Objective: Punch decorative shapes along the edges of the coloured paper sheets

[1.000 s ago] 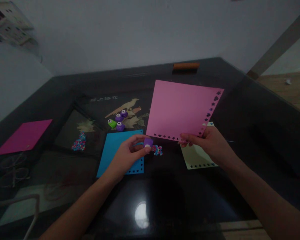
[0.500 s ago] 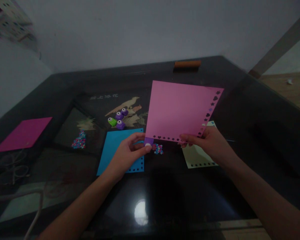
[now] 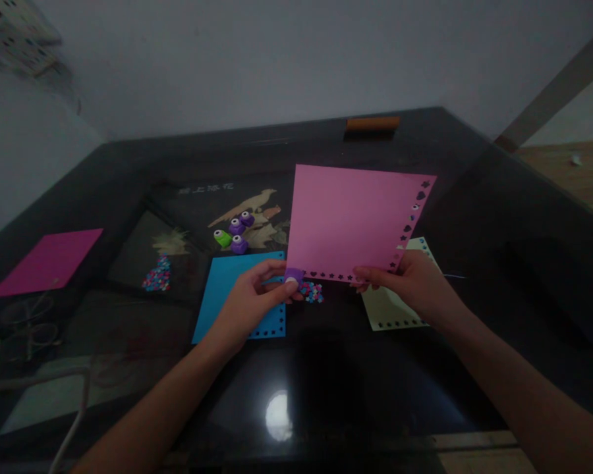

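A pink sheet [image 3: 350, 220] is held up over the dark table, with small star and heart holes along its right and bottom edges. My right hand [image 3: 400, 273] pinches its bottom edge near the right corner. My left hand [image 3: 264, 286] grips a purple punch [image 3: 294, 275] at the sheet's lower left corner, thumb on its white button. Small coloured paper bits [image 3: 312, 291] lie just right of my left fingers. Beneath my left hand is a blue sheet [image 3: 222, 283] with punched edges; a pale yellow-green sheet [image 3: 388, 307] lies partly hidden under my right hand.
Purple punches [image 3: 237, 227] and a green punch [image 3: 222, 237] stand behind the blue sheet. A confetti pile [image 3: 158, 275] and a magenta sheet [image 3: 49, 262] lie left. An orange-brown roll [image 3: 373, 124] sits at the back; a pale cable [image 3: 84, 395] is at lower left.
The purple punch now sits over the pink sheet's lower left corner, covering it, where before it was just below the edge. The pink sheet has shifted slightly left and its top edge is a little lower.
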A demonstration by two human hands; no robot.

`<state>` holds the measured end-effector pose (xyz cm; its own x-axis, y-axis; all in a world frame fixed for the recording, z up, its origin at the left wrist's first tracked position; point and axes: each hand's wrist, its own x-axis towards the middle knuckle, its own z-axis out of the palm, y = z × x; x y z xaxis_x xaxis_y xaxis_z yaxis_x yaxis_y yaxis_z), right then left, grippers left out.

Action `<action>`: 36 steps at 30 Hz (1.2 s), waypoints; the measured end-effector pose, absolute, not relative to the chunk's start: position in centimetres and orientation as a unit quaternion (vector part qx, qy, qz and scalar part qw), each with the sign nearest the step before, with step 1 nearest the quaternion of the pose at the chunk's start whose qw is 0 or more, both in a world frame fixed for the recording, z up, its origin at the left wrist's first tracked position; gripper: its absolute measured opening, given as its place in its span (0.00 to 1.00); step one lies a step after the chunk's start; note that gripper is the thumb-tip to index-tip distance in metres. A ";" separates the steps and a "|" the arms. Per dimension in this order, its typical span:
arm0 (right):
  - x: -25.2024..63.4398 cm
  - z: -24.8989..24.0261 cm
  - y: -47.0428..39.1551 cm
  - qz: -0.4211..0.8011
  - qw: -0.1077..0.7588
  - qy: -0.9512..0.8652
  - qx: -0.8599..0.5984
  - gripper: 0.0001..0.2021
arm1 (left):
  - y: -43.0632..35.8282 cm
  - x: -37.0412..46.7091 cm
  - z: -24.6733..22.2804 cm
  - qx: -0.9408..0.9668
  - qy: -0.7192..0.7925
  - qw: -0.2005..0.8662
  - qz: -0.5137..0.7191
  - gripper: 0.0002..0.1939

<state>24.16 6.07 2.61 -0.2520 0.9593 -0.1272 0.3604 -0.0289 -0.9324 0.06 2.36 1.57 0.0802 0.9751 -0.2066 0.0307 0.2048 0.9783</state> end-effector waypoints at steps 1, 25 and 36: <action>24.1 2.6 6.1 0.484 0.305 -0.627 -0.529 0.07 | 2.4 0.1 1.6 0.469 0.532 0.564 0.422 0.16; 23.7 2.9 5.7 0.453 0.282 -0.655 -0.535 0.06 | 2.5 -0.2 0.9 0.426 0.533 0.584 0.440 0.18; 23.6 2.5 5.7 0.442 0.276 -0.658 -0.544 0.07 | 2.5 0.0 1.4 0.444 0.541 0.574 0.425 0.17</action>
